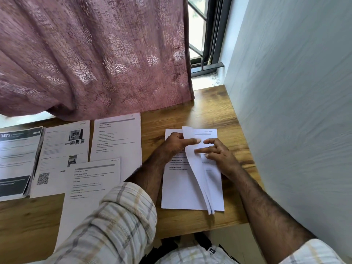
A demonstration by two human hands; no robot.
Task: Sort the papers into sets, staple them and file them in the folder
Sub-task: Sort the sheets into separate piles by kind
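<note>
Several loose sheets stand half-lifted in the stack (192,180) at the right end of the bench (213,103), so the risk is a sheet slipping from the pinch and falling onto the wrong side, mixing sets. Pages could also crease along the fold where they curve up, or fan out at the near edge, where they already splay. Left hand (176,144) reaches across from the left, thumb and fingers (194,141) pinching the raised pages near their top. Right hand (219,154) lies over the right half of the stack, fingers straight and spread, pressing the paper flat, grasping nothing. Sorted sheets (116,138) lie apart to the left. No stapler or folder visible.
</note>
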